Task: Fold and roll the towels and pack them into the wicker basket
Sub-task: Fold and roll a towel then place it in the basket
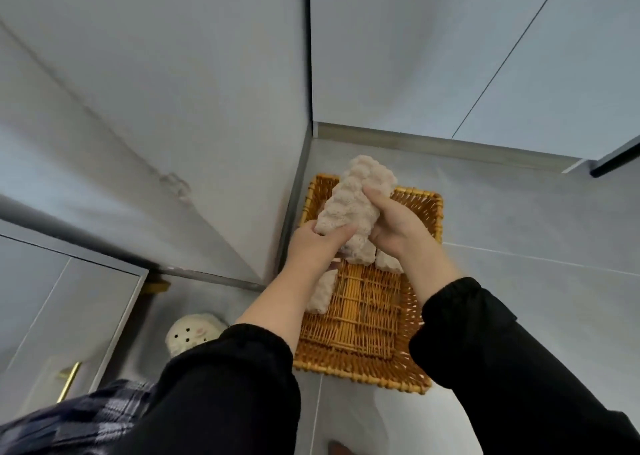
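Looking straight down into the wicker basket (360, 319): rectangular, honey-gold, woven from thin canes, edged with a thicker braided rim. Set on grey floor tiles (519, 281), tucked close against a pale wall (173, 108) at a corner. Already loaded with pale towelling: a left-side roll (322, 295) lying along the left wall, half covered by the left forearm; a right-side roll (389, 263) poking out beside the right wrist; between them a blunt end (362, 252), hard to tell whether separate or part of the bundle above.

And over the far half of the basket, the rolled towel (349, 205), gripped two-handed. Pinkish-beige, thick and nubbly, a bubbled pile like popcorn, wound into a fat cylinder. Tilted, far end lifted past the far rim, near end down among the others. Clasped low by the left hand (311, 247), fingers curled close together across the front of the roll. Wrapped from the right by the right hand (394, 226), thumb pressed flat up the side, remaining fingers tucked behind and out of sight.

Black sleeves (502, 350) ending partway up both forearms. Lower left, a cream rounded thing (192, 333) dotted with small holes, a strip of dark plaid cloth (86, 416) and a brass-coloured handle (69, 380).
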`<state>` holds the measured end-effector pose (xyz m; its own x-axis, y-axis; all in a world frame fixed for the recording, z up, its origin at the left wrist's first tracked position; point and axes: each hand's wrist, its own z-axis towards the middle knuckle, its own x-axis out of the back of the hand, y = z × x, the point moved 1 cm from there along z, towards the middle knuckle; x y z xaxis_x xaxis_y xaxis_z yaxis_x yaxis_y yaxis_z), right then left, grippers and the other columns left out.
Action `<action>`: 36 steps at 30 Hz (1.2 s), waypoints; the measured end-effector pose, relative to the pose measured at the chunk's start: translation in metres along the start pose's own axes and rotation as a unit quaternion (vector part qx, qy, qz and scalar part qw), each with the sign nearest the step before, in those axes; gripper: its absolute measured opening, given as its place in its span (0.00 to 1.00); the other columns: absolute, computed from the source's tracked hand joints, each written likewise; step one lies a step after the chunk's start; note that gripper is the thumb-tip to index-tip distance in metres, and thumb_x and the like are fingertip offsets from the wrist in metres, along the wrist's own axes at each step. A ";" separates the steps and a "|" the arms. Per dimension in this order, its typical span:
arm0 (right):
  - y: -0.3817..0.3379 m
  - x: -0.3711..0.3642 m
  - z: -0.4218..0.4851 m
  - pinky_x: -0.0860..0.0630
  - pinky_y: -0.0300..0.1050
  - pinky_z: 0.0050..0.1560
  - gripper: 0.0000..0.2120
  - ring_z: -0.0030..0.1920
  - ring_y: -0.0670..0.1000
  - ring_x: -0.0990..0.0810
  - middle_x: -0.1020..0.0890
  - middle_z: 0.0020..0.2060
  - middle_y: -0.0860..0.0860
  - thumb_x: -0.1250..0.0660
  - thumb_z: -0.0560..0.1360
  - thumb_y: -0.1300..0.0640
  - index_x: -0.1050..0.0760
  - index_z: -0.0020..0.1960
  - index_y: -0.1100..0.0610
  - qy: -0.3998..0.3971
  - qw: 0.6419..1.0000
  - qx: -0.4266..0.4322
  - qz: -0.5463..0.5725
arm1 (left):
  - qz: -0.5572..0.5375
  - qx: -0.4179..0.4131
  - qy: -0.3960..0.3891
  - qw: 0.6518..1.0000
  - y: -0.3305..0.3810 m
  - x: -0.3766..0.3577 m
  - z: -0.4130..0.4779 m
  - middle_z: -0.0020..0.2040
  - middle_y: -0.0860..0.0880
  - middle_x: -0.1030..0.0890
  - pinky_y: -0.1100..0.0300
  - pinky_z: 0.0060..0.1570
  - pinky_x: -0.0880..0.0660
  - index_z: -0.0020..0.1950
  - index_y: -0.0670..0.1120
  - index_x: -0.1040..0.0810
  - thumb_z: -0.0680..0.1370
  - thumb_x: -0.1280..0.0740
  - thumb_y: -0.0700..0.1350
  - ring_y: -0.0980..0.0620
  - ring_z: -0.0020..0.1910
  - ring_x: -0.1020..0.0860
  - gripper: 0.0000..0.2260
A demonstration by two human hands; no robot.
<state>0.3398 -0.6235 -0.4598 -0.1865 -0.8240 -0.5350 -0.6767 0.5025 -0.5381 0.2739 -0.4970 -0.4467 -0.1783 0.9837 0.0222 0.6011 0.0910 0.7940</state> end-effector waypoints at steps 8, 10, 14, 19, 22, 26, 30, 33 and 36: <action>0.047 0.083 0.041 0.25 0.53 0.54 0.11 0.53 0.55 0.22 0.21 0.53 0.56 0.34 0.76 0.66 0.26 0.58 0.62 0.199 0.964 -0.016 -0.177 | 0.227 0.004 0.058 0.972 -0.031 0.038 0.058 0.66 0.48 0.27 0.59 0.49 0.32 0.70 0.47 0.32 0.80 0.39 0.45 0.53 0.53 0.29 0.19; 0.072 0.109 0.047 0.24 0.55 0.56 0.15 0.56 0.57 0.22 0.21 0.55 0.56 0.32 0.74 0.67 0.26 0.61 0.64 0.237 0.944 -0.055 -0.224 | 0.246 0.031 0.045 0.968 -0.043 0.044 0.065 0.70 0.46 0.31 0.57 0.53 0.31 0.75 0.46 0.38 0.79 0.37 0.44 0.49 0.61 0.28 0.24; 0.108 0.139 0.064 0.24 0.56 0.58 0.17 0.56 0.59 0.21 0.20 0.56 0.60 0.28 0.71 0.66 0.24 0.59 0.66 0.261 0.917 -0.123 -0.277 | 0.281 0.070 -0.004 0.957 -0.070 0.050 0.076 0.60 0.46 0.24 0.54 0.54 0.27 0.67 0.45 0.30 0.78 0.35 0.47 0.48 0.56 0.24 0.18; 0.131 0.137 0.084 0.25 0.57 0.61 0.19 0.59 0.59 0.22 0.21 0.59 0.60 0.30 0.73 0.65 0.26 0.62 0.66 0.261 0.916 -0.153 -0.264 | 0.375 0.063 -0.033 0.924 -0.091 0.056 0.088 0.42 0.48 0.25 0.58 0.37 0.31 0.47 0.44 0.27 0.80 0.42 0.46 0.50 0.41 0.26 0.07; 0.136 0.132 0.094 0.27 0.57 0.63 0.21 0.61 0.59 0.23 0.22 0.61 0.59 0.30 0.73 0.65 0.28 0.64 0.66 0.268 0.920 -0.147 -0.246 | 0.426 0.078 -0.024 0.901 -0.101 0.059 0.093 0.42 0.48 0.26 0.58 0.37 0.32 0.49 0.44 0.28 0.81 0.42 0.46 0.48 0.44 0.26 0.07; 0.134 0.130 0.104 0.27 0.56 0.63 0.20 0.61 0.59 0.24 0.23 0.62 0.59 0.31 0.74 0.64 0.28 0.65 0.65 0.283 0.908 -0.125 -0.281 | 0.453 0.078 0.006 0.888 -0.109 0.058 0.095 0.38 0.51 0.28 0.60 0.30 0.37 0.38 0.49 0.33 0.81 0.43 0.46 0.54 0.35 0.31 0.12; 0.137 0.130 0.108 0.27 0.51 0.63 0.17 0.62 0.59 0.24 0.22 0.61 0.58 0.32 0.76 0.60 0.26 0.63 0.64 0.306 0.880 -0.079 -0.356 | 0.468 0.085 0.031 0.879 -0.110 0.057 0.097 0.37 0.51 0.29 0.60 0.29 0.38 0.38 0.49 0.33 0.82 0.43 0.46 0.53 0.35 0.31 0.12; 0.143 0.126 0.104 0.26 0.48 0.56 0.15 0.58 0.58 0.23 0.21 0.57 0.57 0.33 0.76 0.55 0.25 0.60 0.62 0.335 0.825 -0.055 -0.451 | 0.486 0.076 0.044 0.869 -0.109 0.056 0.096 0.41 0.49 0.26 0.59 0.33 0.34 0.43 0.47 0.29 0.82 0.43 0.46 0.50 0.40 0.27 0.09; 0.147 0.120 0.094 0.26 0.47 0.52 0.13 0.55 0.58 0.22 0.22 0.55 0.57 0.39 0.79 0.54 0.29 0.59 0.62 0.340 0.789 -0.048 -0.510 | 0.488 0.070 0.048 0.869 -0.107 0.056 0.093 0.43 0.49 0.25 0.59 0.31 0.36 0.46 0.46 0.28 0.82 0.43 0.46 0.50 0.40 0.28 0.08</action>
<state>0.2848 -0.6238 -0.6646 0.1730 -0.7528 0.6352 -0.7658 -0.5083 -0.3939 0.2724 -0.4374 -0.5868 0.4095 0.5856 0.6996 0.5904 -0.7547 0.2861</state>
